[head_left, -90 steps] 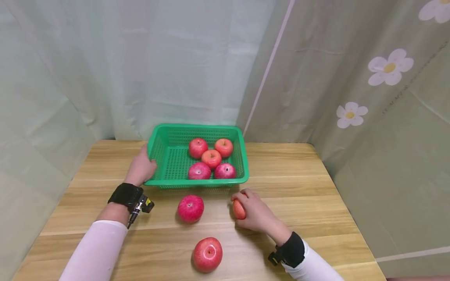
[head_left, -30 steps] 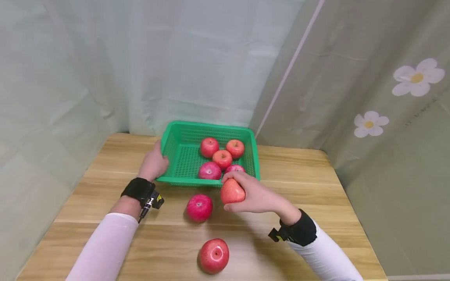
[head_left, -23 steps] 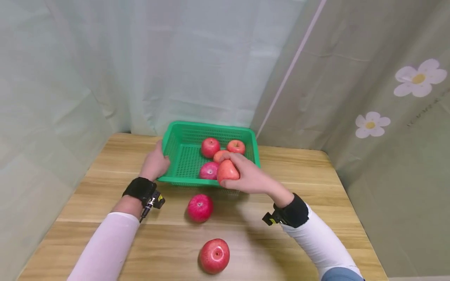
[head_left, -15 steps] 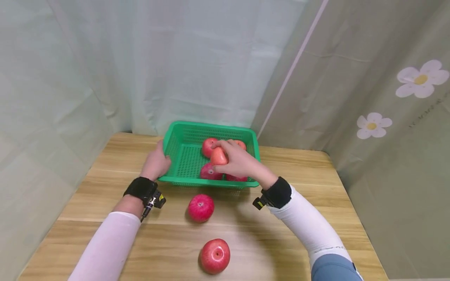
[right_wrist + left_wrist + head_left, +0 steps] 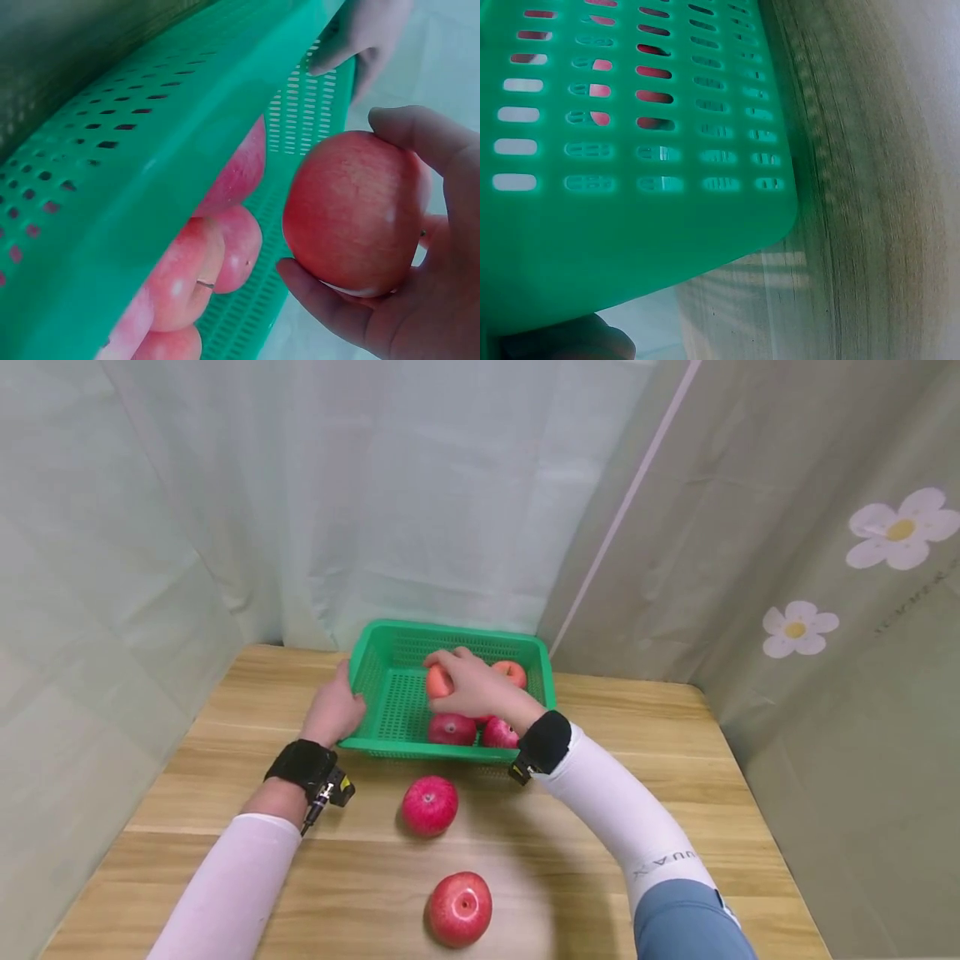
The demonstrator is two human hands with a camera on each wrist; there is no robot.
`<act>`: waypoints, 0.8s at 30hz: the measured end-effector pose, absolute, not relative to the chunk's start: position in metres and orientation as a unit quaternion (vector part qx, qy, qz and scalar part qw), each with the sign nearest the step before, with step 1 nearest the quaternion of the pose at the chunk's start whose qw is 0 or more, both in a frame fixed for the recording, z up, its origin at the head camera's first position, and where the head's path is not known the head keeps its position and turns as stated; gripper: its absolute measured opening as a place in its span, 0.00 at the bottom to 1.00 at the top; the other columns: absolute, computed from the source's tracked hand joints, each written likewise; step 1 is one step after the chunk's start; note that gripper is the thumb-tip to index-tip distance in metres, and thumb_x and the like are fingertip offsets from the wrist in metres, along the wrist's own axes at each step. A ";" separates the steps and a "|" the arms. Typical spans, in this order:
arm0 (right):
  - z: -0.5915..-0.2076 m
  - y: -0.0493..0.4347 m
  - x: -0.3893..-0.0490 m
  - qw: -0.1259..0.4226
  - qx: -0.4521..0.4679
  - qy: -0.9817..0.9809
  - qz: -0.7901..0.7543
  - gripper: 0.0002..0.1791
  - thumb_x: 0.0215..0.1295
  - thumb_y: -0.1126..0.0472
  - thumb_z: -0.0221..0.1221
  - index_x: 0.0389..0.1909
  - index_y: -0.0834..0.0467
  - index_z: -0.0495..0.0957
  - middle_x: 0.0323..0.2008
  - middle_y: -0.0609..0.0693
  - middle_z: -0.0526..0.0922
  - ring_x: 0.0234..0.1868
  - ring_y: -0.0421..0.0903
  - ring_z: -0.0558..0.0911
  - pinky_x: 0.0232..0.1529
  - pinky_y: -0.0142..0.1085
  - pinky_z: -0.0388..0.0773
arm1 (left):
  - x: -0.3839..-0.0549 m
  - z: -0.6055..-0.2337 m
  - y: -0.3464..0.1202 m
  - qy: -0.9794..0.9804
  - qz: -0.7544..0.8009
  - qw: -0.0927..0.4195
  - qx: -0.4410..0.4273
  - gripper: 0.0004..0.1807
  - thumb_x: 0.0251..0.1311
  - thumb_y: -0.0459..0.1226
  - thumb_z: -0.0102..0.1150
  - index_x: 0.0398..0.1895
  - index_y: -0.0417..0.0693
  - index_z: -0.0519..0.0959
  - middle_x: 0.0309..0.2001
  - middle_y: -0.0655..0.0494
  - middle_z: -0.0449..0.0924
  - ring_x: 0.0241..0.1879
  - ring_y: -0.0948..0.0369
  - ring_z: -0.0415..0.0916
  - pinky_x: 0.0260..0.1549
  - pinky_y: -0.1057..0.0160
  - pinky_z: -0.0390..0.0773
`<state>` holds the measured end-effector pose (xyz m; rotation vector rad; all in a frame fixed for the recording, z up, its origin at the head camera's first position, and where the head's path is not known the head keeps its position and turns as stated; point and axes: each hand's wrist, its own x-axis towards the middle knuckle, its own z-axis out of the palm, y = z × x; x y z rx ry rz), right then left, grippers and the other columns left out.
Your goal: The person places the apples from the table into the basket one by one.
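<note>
In the head view my right hand [image 5: 483, 687] holds a light red apple [image 5: 438, 682] over the inside of a green plastic basket [image 5: 442, 750]. The right wrist view shows that apple [image 5: 352, 214] between thumb and fingers, above the slotted floor. My left hand [image 5: 333, 708] grips the basket's left end at the rim, and part of it [image 5: 574, 339] shows below the basket wall in the left wrist view. Several apples lie in the basket's right half, among them a dark pink one [image 5: 452, 729]; my right hand partly covers them.
Two red apples stand on the wooden table [image 5: 660, 760] in front of the basket: one nearer apple [image 5: 461, 909] and one close to the basket, a deep pink apple [image 5: 430, 806]. A pale curtain [image 5: 442, 510] hangs behind the table's back edge.
My right hand has lifted the light red apple off the table and carried it over the basket's front rim, then leftward inside. The left hand keeps its grip on the basket.
</note>
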<state>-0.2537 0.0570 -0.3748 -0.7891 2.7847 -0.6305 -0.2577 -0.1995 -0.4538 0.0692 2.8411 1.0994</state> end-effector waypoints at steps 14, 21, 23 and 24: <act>-0.392 0.035 -0.277 0.111 -0.272 0.941 -0.167 0.36 0.61 0.50 0.65 0.70 0.49 0.65 0.61 0.55 0.65 0.57 0.55 0.67 0.47 0.41 0.75 | -0.258 -0.455 -0.198 0.930 0.363 0.048 0.023 0.39 0.69 0.32 0.41 0.78 0.38 0.38 0.47 0.31 0.74 0.33 0.46 0.77 0.26 0.54 0.77; -0.403 0.034 -0.282 0.108 -0.281 0.943 -0.146 0.36 0.61 0.50 0.66 0.70 0.48 0.65 0.61 0.54 0.66 0.58 0.53 0.66 0.52 0.42 0.72 | -0.256 -0.454 -0.195 0.929 0.366 0.052 0.024 0.39 0.68 0.32 0.41 0.78 0.39 0.38 0.47 0.31 0.74 0.33 0.46 0.77 0.26 0.54 0.78; -0.404 0.033 -0.282 0.105 -0.282 0.944 -0.135 0.36 0.61 0.50 0.65 0.70 0.47 0.66 0.62 0.54 0.66 0.59 0.53 0.65 0.54 0.43 0.71 | -0.256 -0.453 -0.194 0.929 0.365 0.052 0.024 0.39 0.68 0.32 0.41 0.79 0.39 0.38 0.47 0.30 0.73 0.33 0.46 0.77 0.26 0.54 0.78; -0.404 0.032 -0.282 0.104 -0.281 0.945 -0.132 0.36 0.61 0.49 0.66 0.69 0.47 0.66 0.62 0.54 0.66 0.59 0.53 0.65 0.54 0.45 0.71 | -0.256 -0.453 -0.194 0.929 0.366 0.052 0.024 0.39 0.68 0.32 0.41 0.79 0.39 0.37 0.48 0.30 0.73 0.33 0.46 0.77 0.26 0.54 0.77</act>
